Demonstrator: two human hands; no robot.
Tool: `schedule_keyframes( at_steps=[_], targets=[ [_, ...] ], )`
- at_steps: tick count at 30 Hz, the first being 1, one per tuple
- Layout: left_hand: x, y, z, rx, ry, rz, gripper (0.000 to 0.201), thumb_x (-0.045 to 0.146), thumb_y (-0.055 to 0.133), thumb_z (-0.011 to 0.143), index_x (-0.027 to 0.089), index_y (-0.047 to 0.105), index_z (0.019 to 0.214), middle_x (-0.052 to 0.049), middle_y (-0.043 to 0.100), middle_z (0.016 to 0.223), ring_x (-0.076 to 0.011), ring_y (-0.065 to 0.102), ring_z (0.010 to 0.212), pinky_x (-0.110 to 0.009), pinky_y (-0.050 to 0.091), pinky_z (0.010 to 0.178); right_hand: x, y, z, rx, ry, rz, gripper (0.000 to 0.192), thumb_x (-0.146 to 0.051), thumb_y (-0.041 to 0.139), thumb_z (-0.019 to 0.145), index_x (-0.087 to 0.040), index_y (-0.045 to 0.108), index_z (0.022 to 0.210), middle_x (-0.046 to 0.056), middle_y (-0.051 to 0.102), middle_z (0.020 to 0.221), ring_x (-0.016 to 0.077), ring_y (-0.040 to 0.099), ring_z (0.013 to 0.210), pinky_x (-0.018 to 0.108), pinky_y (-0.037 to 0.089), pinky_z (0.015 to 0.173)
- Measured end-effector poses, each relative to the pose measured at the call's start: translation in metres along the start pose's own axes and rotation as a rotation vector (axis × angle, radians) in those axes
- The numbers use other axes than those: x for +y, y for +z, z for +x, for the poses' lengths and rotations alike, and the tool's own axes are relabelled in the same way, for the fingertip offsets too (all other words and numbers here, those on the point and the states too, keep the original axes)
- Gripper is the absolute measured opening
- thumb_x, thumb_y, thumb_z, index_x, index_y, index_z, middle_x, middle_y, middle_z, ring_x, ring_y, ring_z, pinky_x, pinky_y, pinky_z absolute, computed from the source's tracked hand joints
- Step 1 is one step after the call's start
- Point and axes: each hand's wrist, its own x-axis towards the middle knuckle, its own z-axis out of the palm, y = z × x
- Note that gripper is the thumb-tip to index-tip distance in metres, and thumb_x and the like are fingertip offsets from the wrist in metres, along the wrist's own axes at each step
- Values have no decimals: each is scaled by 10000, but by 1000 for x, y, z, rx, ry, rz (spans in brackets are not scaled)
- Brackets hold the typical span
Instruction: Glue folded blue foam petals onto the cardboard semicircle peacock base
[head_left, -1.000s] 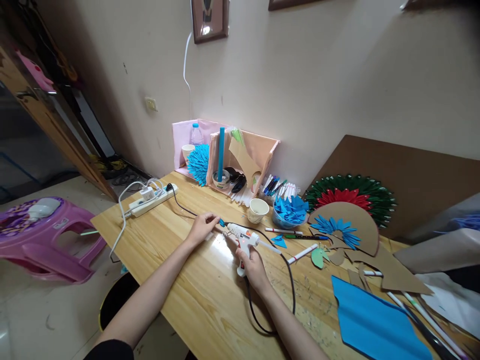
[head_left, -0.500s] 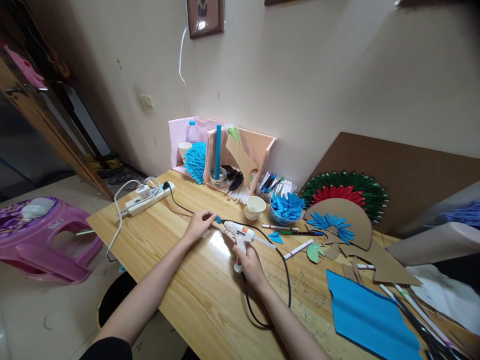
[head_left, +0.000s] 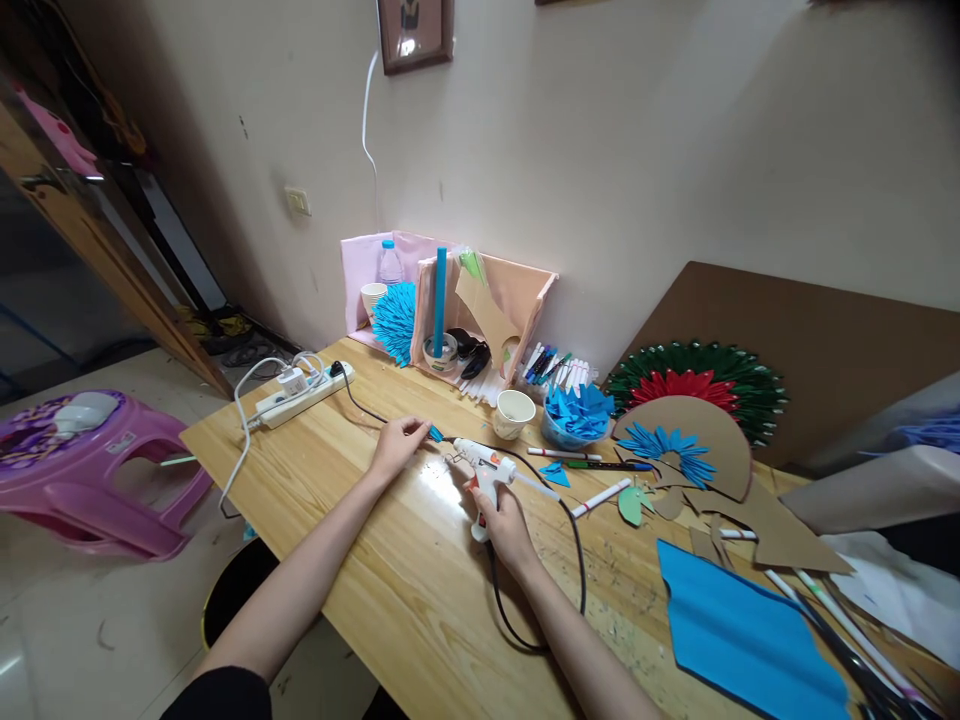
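My right hand [head_left: 508,522] is wrapped round the handle of a white glue gun [head_left: 486,470], its nozzle pointing left. A clear glue stick [head_left: 536,482] sticks out of the gun's back end. My left hand [head_left: 397,447] pinches a small folded blue piece [head_left: 436,433] between thumb and finger, close to the nozzle; whether the two touch I cannot tell. The gun's black cord [head_left: 579,560] loops over the table around my right wrist. To the right, a brown cardboard shape [head_left: 712,430] carries a partial ring of blue petals [head_left: 694,468].
A paper cup [head_left: 514,412] and a tub of blue pieces [head_left: 576,420] stand behind the glue gun. Markers [head_left: 602,497] and cardboard scraps lie to the right, beside a blue sheet [head_left: 750,630]. A power strip [head_left: 304,398] sits at the table's left edge.
The blue piece and the glue gun's nozzle are slightly farther apart. The whole view has shifted a little; both hands keep their hold.
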Motion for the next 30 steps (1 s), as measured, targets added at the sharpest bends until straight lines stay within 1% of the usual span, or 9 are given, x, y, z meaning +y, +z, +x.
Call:
schedule_keyframes(
  at_steps=[4, 9, 13, 17, 18, 21, 24, 27, 30],
  targets=[
    [2, 2, -1, -13, -21, -50, 310, 420, 565, 712, 126, 654, 672, -41, 647, 602, -136, 568, 536, -205, 399, 455, 2, 0, 0, -9, -13, -10, 350, -423, 478, 794, -120, 611, 906, 67, 639, 807, 186, 569, 728, 273, 438, 667],
    [6, 5, -4, -39, -45, -82, 318, 425, 582, 699, 116, 650, 670, -40, 637, 582, -132, 561, 512, -204, 392, 437, 2, 0, -1, -17, -13, 0, 338, -406, 485, 786, -124, 604, 931, 53, 630, 784, 173, 559, 690, 254, 431, 625],
    [8, 5, -5, -50, -54, -81, 330, 436, 584, 693, 114, 652, 674, -30, 623, 565, -125, 548, 492, -204, 389, 431, 1, 0, -1, -41, -25, -22, 289, -394, 472, 801, -135, 593, 847, 34, 610, 732, 158, 544, 643, 250, 428, 606],
    [7, 5, -4, -51, -33, -78, 333, 443, 588, 689, 116, 646, 662, -15, 602, 533, -119, 534, 483, -203, 387, 440, 0, -1, -1, -30, -84, -32, 267, -363, 478, 805, -134, 597, 871, 55, 627, 825, 175, 563, 762, 270, 432, 713],
    [7, 5, -4, -53, -29, -76, 334, 444, 588, 689, 116, 644, 658, -15, 601, 528, -118, 533, 483, -203, 385, 441, 1, -1, 0, -26, -86, -31, 269, -361, 480, 803, -133, 600, 879, 57, 629, 831, 177, 564, 766, 270, 434, 714],
    [7, 6, -4, -69, -25, -76, 337, 446, 584, 695, 117, 646, 657, -20, 605, 535, -119, 535, 489, -198, 379, 441, 3, 0, 0, -27, -52, -38, 293, -378, 474, 803, -122, 603, 867, 44, 617, 758, 161, 550, 663, 255, 440, 629],
    [9, 6, -5, -68, -26, -82, 333, 442, 593, 689, 115, 649, 654, -22, 605, 540, -114, 530, 486, -195, 377, 443, 4, 1, 0, -37, -25, -34, 328, -388, 466, 804, -114, 597, 927, 37, 611, 755, 145, 530, 605, 240, 433, 560],
    [10, 6, -5, -57, -34, -95, 334, 448, 606, 674, 118, 642, 636, -13, 588, 516, -107, 513, 462, -193, 375, 431, 3, 1, 0, -41, -26, -27, 344, -384, 462, 805, -114, 593, 974, 35, 615, 751, 145, 530, 604, 230, 430, 542],
    [11, 6, -5, -63, -36, -115, 340, 458, 606, 669, 122, 633, 625, -7, 575, 507, -104, 504, 452, -194, 377, 427, 2, 1, 0, -42, -45, -45, 319, -369, 456, 810, -117, 605, 935, 32, 616, 719, 143, 531, 594, 228, 428, 551]
  ],
)
